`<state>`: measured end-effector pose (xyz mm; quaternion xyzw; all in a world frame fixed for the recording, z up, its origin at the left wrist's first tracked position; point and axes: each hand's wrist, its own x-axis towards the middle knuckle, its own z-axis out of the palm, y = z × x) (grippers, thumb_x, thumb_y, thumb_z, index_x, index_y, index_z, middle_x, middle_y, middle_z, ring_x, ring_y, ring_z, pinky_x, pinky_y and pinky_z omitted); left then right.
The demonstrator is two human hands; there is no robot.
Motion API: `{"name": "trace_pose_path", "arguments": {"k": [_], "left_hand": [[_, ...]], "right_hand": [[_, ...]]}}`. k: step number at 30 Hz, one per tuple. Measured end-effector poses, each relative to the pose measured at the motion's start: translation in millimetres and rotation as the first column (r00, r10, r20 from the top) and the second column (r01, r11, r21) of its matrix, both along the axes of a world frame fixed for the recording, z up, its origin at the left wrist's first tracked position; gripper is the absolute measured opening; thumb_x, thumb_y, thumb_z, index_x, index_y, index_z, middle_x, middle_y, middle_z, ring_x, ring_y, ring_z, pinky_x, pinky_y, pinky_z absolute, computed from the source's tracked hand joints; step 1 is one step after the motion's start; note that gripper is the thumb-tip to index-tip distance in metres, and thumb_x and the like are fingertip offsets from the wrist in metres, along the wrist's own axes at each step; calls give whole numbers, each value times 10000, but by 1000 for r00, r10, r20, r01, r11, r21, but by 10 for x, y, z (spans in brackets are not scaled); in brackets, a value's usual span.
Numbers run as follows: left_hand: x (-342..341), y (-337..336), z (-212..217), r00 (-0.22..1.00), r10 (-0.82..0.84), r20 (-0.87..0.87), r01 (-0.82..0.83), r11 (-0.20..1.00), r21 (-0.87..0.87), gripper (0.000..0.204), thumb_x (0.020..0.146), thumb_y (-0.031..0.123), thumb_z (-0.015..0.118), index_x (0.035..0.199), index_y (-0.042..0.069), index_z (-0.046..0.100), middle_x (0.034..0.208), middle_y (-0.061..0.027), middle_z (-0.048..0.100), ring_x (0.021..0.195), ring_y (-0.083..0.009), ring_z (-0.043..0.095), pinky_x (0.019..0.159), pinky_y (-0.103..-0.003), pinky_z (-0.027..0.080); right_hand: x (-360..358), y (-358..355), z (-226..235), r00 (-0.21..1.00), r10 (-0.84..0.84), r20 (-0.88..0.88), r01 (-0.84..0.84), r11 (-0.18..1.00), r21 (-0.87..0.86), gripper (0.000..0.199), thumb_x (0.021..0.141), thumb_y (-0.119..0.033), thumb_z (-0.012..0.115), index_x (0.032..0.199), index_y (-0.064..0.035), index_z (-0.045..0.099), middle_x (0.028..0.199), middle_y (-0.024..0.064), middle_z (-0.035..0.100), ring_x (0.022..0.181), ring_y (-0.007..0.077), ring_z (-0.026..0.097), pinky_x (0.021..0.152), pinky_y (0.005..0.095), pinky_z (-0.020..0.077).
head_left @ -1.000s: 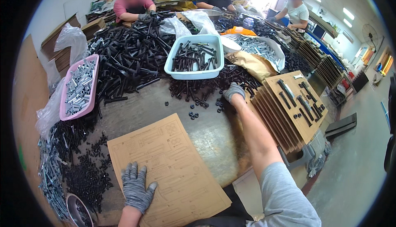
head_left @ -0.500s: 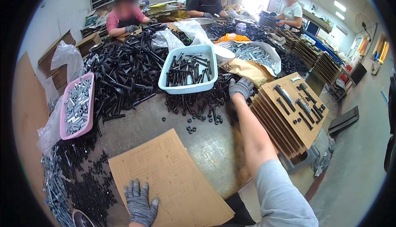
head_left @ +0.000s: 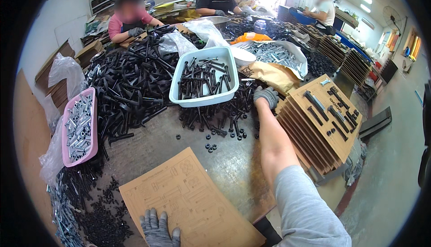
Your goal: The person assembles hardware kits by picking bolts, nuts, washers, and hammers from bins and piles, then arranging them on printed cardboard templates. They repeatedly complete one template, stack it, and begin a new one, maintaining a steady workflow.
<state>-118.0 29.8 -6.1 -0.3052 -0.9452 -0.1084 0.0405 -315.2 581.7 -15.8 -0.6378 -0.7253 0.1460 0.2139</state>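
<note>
My left hand (head_left: 160,230), in a grey glove, lies flat with fingers spread on a brown cardboard sheet (head_left: 179,188) printed with line drawings of hardware. At the right end of a heap of black bolts (head_left: 204,119), my gloved right hand (head_left: 266,97) reaches down beside a brown paper bag (head_left: 271,77). Its fingers are curled together, and what they hold is hidden. Just right of that hand stands a stack of cardboard sheets (head_left: 307,141); black bolts, rings and nuts sit on its top sheet (head_left: 310,92).
A light blue tub (head_left: 202,100) of black bolts stands mid-table. Left are a pink tray (head_left: 95,126) of silver sleeves and a heap of black curved parts (head_left: 130,76). Loose nuts (head_left: 210,147) lie on the metal tabletop (head_left: 148,137). Several other people work at the far side.
My right hand stays at the bolt heap, its fingers now more curled. The left hand remains on the sheet, lower in the picture as the view shifts. The person at far right has turned.
</note>
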Motion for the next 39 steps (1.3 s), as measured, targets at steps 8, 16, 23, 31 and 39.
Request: {"name": "trace_pose_path", "arguments": {"k": [8, 16, 23, 31, 39], "left_hand": [[40, 14, 1, 1000, 10, -15, -11, 999, -42, 583, 867, 387, 551, 1318, 25, 475, 1377, -260, 412, 1288, -425, 362, 1085, -551, 232], [43, -11, -103, 994, 82, 74, -84, 996, 27, 615, 770, 333, 629, 1269, -6, 507, 1382, -274, 385, 1330, -422, 296, 1128, -535, 149], [38, -60, -104, 996, 77, 48, -79, 996, 33, 611, 789, 390, 599, 1236, -21, 525, 1351, -295, 401, 1314, -448, 300, 1118, -569, 127], [84, 9, -108, 996, 68, 50, -70, 997, 43, 592, 780, 307, 609, 1270, -9, 506, 1374, -275, 396, 1318, -428, 316, 1122, -549, 151], [75, -29, -102, 997, 73, 25, -74, 997, 30, 588, 793, 312, 600, 1272, -14, 502, 1377, -268, 398, 1319, -417, 320, 1128, -524, 155]], "right_hand": [[126, -659, 185, 989, 120, -88, -133, 979, -153, 582, 879, -503, 487, 1245, -53, 527, 1334, 164, 456, 1196, 342, 488, 950, 466, 439], [337, -557, 195, 882, 465, 79, -449, 878, -167, 590, 829, -489, 559, 1276, -107, 510, 1306, 193, 510, 1236, 327, 479, 984, 429, 432], [372, -357, 4, 909, 417, 2, -412, 900, -141, 749, 846, -636, 404, 1375, -107, 423, 1365, 212, 456, 1258, 370, 424, 1063, 460, 311], [93, -1321, -214, 976, 216, -23, -217, 974, -58, 745, 854, -461, 520, 1442, -69, 281, 1454, 184, 332, 1321, 343, 332, 1031, 486, 345], [528, -1206, -133, 810, 565, -155, -555, 825, 106, 733, 820, -362, 588, 1400, 2, 325, 1338, 227, 465, 1223, 358, 466, 1051, 416, 351]]}}
